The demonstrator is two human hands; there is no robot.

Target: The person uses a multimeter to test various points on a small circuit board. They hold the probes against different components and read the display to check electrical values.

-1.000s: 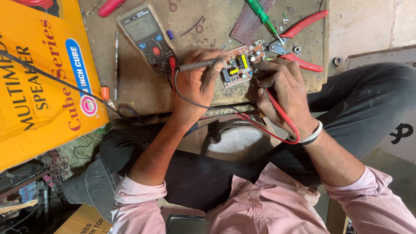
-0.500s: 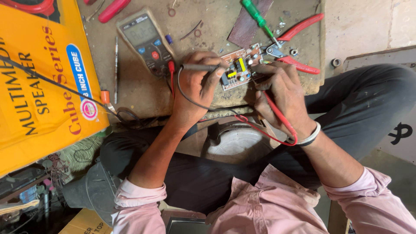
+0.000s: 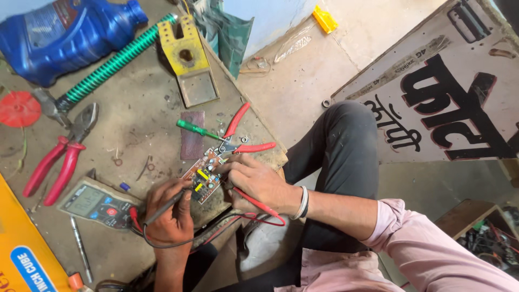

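A small brown circuit board (image 3: 203,177) with yellow and blue parts lies on the worn workbench (image 3: 140,130). My left hand (image 3: 168,216) grips a black test probe (image 3: 165,208) whose tip touches the board's near edge. My right hand (image 3: 257,184) rests on the board's right side and holds a red test probe (image 3: 258,205), its lead trailing under the wrist. Both leads run to a grey multimeter (image 3: 96,204) lying left of my left hand.
Small red cutters (image 3: 240,141) and a green screwdriver (image 3: 197,130) lie just beyond the board. Large red pliers (image 3: 59,157), a blue jug (image 3: 65,32), a green coiled hose (image 3: 111,65), a yellow metal bracket (image 3: 186,59) and a yellow box (image 3: 21,254) ring the bench. A painted signboard (image 3: 448,92) lies on the floor.
The view has swung and tilted, so the bench now sits at the left and the floor at the right. Both hands stay on the board with their probes.
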